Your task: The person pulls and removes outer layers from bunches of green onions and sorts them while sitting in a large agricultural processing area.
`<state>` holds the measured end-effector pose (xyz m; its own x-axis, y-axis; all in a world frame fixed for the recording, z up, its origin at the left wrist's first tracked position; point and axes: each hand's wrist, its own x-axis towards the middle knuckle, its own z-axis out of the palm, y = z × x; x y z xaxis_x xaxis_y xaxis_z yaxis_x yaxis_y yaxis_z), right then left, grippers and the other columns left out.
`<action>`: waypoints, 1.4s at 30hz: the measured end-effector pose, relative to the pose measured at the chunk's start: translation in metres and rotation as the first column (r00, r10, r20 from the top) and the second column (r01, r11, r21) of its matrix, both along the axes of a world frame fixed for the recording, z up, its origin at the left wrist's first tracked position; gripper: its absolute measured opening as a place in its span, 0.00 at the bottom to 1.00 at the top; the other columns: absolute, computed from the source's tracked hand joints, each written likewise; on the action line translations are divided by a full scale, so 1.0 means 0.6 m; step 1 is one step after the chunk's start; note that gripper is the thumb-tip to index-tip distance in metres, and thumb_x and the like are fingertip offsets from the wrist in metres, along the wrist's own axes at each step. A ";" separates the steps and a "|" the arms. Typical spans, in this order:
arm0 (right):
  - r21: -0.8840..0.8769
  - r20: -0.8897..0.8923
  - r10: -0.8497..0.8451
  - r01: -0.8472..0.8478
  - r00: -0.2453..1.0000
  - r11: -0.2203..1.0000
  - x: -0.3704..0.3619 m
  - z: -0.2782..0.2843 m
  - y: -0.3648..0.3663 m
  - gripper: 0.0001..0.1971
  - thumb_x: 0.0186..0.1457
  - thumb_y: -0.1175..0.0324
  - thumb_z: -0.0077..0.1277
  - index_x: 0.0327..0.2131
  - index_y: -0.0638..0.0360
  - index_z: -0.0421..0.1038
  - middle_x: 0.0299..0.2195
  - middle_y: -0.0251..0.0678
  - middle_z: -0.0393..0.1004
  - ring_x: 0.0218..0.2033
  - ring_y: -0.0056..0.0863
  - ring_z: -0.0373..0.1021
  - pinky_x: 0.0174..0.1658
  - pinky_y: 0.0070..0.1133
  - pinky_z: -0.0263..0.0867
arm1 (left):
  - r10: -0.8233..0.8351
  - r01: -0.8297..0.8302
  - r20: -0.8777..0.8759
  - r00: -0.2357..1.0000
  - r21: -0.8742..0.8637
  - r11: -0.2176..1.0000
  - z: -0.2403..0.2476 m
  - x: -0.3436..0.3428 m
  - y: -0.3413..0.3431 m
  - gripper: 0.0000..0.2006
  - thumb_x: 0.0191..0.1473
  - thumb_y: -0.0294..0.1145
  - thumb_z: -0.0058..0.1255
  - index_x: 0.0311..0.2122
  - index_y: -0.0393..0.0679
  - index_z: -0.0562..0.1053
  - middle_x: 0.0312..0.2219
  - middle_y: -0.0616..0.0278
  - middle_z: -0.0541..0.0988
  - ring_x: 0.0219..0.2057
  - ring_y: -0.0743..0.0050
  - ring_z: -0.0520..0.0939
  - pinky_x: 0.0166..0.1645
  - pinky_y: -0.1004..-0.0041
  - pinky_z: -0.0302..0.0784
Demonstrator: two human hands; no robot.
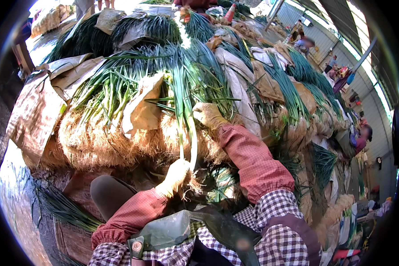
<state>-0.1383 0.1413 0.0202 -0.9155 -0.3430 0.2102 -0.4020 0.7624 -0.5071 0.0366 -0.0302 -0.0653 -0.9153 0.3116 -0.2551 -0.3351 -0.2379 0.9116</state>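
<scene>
My left hand (175, 178), in a pale yellow glove, is closed around the root end of a few long green onions (193, 144). Their white stalks rise from the fist, and the leaves stretch away over the pile; a tuft of roots (191, 184) hangs beside the hand. My right hand (209, 116), gloved too, is curled with its fingertips beside the upper stalks. What it pinches, if anything, is hidden. Right in front lies a wide heap of green onions (106, 95), its shaggy tan roots (91, 137) facing me.
Brown sacking (35, 117) covers the heap's left end, and another piece (142, 104) lies mid-heap. More onion bundles (275, 84) extend right. A small bunch (68, 208) rests by my knee (111, 195). An orange cone (229, 14) stands far back; other people (361, 137) are along the right.
</scene>
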 end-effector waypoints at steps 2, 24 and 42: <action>-0.216 0.139 -0.136 0.164 0.981 0.962 -0.004 0.043 -0.017 0.03 0.48 0.70 0.48 0.24 0.55 0.71 0.24 0.33 0.73 0.26 0.23 0.68 0.31 0.19 0.68 | 0.002 0.001 0.098 0.995 -0.026 1.000 0.003 0.003 -0.011 0.07 0.51 0.30 0.43 0.23 0.43 0.67 0.14 0.69 0.67 0.14 0.83 0.65 0.17 0.81 0.61; -0.512 0.586 0.321 0.032 0.744 0.859 0.205 -0.029 0.047 0.19 0.54 0.63 0.44 0.47 0.63 0.61 0.35 0.39 0.70 0.34 0.25 0.68 0.35 0.17 0.66 | -0.133 -0.045 0.361 0.923 0.445 0.895 0.056 0.007 -0.011 0.07 0.47 0.26 0.39 0.29 0.36 0.69 0.18 0.57 0.72 0.16 0.72 0.71 0.19 0.75 0.70; 0.343 -0.306 0.143 -0.031 0.941 0.939 0.296 -0.033 -0.042 0.08 0.45 0.68 0.44 0.29 0.56 0.71 0.24 0.34 0.71 0.25 0.32 0.68 0.26 0.24 0.62 | 0.142 -0.215 0.232 0.962 0.333 0.918 0.052 0.006 -0.007 0.08 0.52 0.28 0.42 0.36 0.37 0.68 0.27 0.64 0.72 0.28 0.79 0.72 0.34 0.80 0.70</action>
<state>0.0392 0.1161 0.0005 -0.7807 -0.5183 0.3492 -0.5724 0.8173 -0.0664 0.0400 -0.0346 -0.0338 -0.9058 0.2511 -0.3413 -0.4221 -0.6038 0.6762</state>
